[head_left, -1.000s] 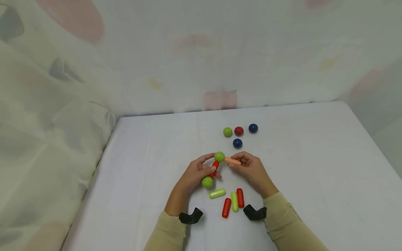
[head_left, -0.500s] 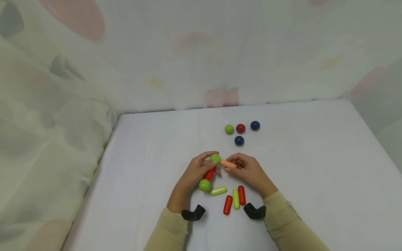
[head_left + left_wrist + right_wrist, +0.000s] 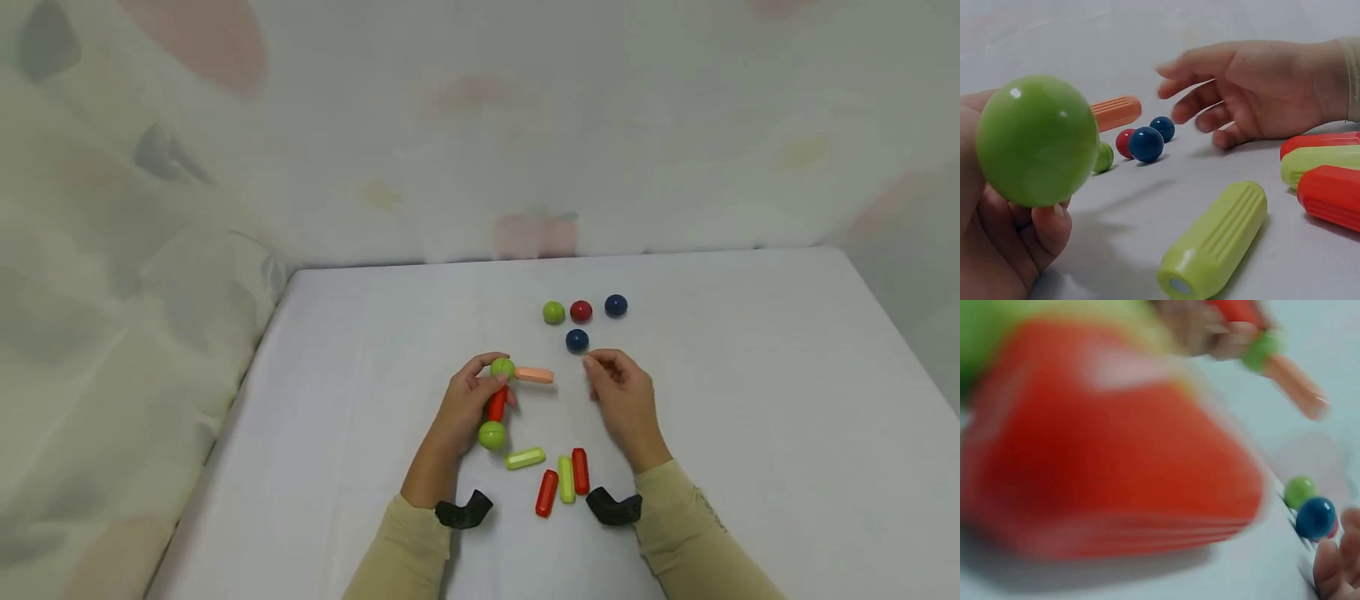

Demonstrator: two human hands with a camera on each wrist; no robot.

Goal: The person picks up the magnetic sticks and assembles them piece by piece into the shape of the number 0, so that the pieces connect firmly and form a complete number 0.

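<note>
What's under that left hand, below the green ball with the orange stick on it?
Under the left hand a red stick runs from the upper green ball down to a second green ball. The fingers cover much of that stick and its joints. The orange stick juts out freely.

Both forearms, in pale yellow sleeves with a black wrist mount on each, extended forward side by side. The left hand (image 3: 468, 407) was curled, its fingers and thumb closed in a grip, knuckles turned outward to its own left. The right hand (image 3: 624, 393) was held apart from the left one, empty, palm facing inward, its fingers (image 3: 1194, 65) loosely bent and slightly spread.
</note>
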